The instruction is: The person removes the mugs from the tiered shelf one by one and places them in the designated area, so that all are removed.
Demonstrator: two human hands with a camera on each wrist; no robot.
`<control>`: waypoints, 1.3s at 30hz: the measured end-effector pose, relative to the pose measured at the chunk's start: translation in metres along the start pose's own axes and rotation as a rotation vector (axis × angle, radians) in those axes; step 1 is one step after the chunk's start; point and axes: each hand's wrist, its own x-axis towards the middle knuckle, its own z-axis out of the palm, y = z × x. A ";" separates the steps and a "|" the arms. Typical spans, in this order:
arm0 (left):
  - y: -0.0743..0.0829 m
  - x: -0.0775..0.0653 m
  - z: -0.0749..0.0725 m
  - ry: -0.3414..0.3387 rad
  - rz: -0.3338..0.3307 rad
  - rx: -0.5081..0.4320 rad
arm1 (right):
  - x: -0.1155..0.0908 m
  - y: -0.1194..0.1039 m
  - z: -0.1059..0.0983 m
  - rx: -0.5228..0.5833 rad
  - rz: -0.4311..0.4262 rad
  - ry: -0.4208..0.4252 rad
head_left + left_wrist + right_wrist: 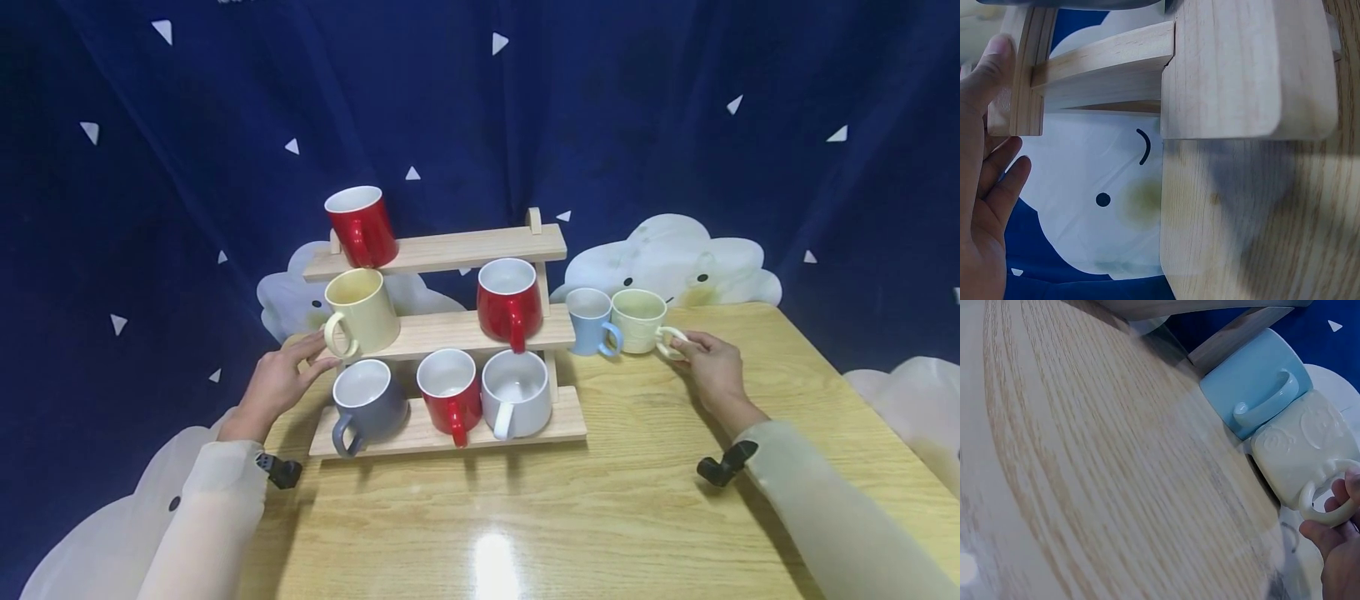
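Observation:
My right hand pinches the handle of a pale cream-green mug, which has a raised pattern on its side in the right wrist view. That mug stands on the table right beside a light blue mug. At the left, my left hand grips the end of the middle board of a three-tier wooden mug rack. In the left wrist view the thumb lies on one face of the board and the fingers curl behind it. A yellow mug stands on that board close to the left hand.
On the top tier stands a red mug; a rounder red mug is on the middle tier. The bottom tier bears a grey mug, a red mug and a white mug. Behind the wooden table hangs a dark blue curtain.

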 end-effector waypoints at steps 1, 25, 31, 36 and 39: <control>0.000 0.000 0.000 0.002 0.003 0.000 | 0.000 0.000 0.001 0.009 0.000 0.001; 0.002 0.001 -0.002 -0.025 -0.021 0.005 | 0.002 0.004 -0.004 -0.201 -0.047 -0.108; 0.000 0.000 -0.001 -0.019 -0.010 0.002 | 0.005 0.002 -0.010 -0.335 -0.039 -0.146; 0.000 0.000 0.000 -0.022 -0.012 0.001 | 0.005 -0.004 -0.016 -0.417 -0.072 -0.148; 0.000 0.001 0.000 -0.015 -0.001 0.004 | 0.004 -0.014 -0.020 -0.457 -0.111 -0.146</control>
